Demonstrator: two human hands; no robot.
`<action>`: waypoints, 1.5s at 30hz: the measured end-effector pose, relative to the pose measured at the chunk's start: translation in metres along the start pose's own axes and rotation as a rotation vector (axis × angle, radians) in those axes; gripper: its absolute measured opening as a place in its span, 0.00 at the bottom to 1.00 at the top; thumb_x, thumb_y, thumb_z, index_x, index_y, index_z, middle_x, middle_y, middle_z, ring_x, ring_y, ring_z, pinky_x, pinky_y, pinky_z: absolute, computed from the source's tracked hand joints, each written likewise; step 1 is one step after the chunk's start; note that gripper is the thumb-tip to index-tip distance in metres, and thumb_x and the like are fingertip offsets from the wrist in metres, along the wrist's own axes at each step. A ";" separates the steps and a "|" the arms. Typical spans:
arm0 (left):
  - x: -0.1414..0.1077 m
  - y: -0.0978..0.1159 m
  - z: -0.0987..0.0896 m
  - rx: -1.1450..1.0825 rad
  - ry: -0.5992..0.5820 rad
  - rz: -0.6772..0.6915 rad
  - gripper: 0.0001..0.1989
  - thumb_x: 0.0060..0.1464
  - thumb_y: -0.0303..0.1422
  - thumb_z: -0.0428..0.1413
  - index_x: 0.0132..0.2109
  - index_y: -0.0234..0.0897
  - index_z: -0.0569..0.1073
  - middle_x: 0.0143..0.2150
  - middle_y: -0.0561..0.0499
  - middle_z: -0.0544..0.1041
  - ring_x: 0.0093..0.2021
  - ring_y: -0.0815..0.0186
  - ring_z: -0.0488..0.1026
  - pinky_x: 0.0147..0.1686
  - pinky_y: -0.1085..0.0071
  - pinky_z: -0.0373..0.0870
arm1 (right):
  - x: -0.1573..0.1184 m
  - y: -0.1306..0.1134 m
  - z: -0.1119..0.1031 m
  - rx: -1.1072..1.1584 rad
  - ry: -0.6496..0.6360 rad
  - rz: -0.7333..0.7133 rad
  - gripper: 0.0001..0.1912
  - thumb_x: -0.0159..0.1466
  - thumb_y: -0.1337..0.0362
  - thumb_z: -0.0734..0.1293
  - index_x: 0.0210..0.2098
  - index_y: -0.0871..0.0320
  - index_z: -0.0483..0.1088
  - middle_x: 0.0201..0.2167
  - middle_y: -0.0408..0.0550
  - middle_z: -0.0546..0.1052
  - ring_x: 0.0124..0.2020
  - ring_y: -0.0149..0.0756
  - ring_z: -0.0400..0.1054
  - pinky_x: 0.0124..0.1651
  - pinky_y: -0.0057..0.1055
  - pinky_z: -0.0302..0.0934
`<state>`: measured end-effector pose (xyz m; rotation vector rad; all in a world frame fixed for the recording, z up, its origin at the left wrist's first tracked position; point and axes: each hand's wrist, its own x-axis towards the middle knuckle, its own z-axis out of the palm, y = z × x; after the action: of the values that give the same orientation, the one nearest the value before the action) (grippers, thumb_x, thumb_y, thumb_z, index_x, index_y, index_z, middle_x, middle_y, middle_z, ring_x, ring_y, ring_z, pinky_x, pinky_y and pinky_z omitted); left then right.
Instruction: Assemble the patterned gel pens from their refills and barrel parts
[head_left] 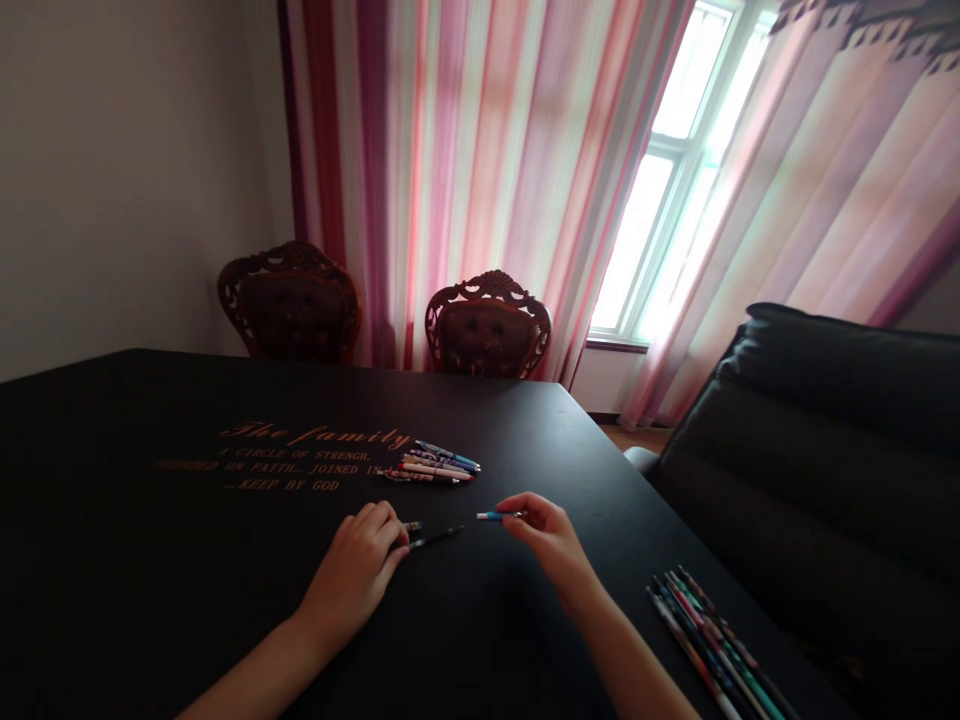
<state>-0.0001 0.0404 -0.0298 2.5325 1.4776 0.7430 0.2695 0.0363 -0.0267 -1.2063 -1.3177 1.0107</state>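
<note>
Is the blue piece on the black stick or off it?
Off it: dark table shows between the blue piece, in the right hand, and the black stick, in the left hand.

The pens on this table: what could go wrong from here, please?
The lower-right pens lie near the edge of the table; the right forearm might knock them off. The blue piece pokes out of the right hand and might slip.
</note>
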 end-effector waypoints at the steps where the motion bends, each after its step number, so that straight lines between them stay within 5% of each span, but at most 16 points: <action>1: 0.000 0.001 0.001 0.003 -0.003 0.005 0.06 0.58 0.25 0.54 0.36 0.40 0.74 0.39 0.50 0.73 0.42 0.59 0.70 0.41 0.65 0.61 | 0.000 0.000 0.001 -0.001 -0.001 0.000 0.11 0.53 0.59 0.72 0.34 0.58 0.76 0.25 0.42 0.73 0.28 0.32 0.62 0.30 0.27 0.53; 23: -0.006 0.005 -0.005 -0.223 0.010 -0.039 0.05 0.62 0.32 0.52 0.37 0.41 0.72 0.38 0.53 0.78 0.40 0.60 0.73 0.44 0.63 0.63 | -0.004 -0.003 0.003 -0.088 -0.059 0.001 0.09 0.55 0.61 0.71 0.34 0.59 0.77 0.27 0.44 0.74 0.29 0.33 0.63 0.33 0.28 0.55; 35: -0.008 0.012 -0.001 -0.276 0.022 0.010 0.03 0.60 0.31 0.54 0.38 0.42 0.73 0.37 0.53 0.77 0.40 0.61 0.73 0.42 0.65 0.65 | -0.011 0.009 0.025 -0.188 -0.181 0.004 0.10 0.54 0.61 0.72 0.35 0.57 0.80 0.21 0.41 0.70 0.24 0.30 0.58 0.29 0.28 0.50; 41: -0.002 -0.009 0.001 -0.141 0.100 0.004 0.18 0.57 0.34 0.59 0.54 0.47 0.70 0.50 0.50 0.76 0.51 0.56 0.71 0.50 0.60 0.62 | -0.006 0.014 0.020 -0.042 -0.132 0.058 0.12 0.53 0.60 0.73 0.36 0.58 0.79 0.23 0.42 0.73 0.25 0.30 0.60 0.29 0.28 0.50; 45: 0.001 -0.026 0.003 0.024 0.091 -0.128 0.13 0.56 0.29 0.57 0.47 0.48 0.76 0.53 0.49 0.75 0.55 0.53 0.68 0.50 0.56 0.59 | -0.001 0.015 0.010 -0.053 -0.080 0.050 0.12 0.53 0.60 0.73 0.36 0.58 0.79 0.24 0.43 0.75 0.26 0.31 0.62 0.30 0.27 0.52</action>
<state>-0.0183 0.0553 -0.0404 2.4231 1.6688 0.8355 0.2608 0.0378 -0.0428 -1.2555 -1.3900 1.0753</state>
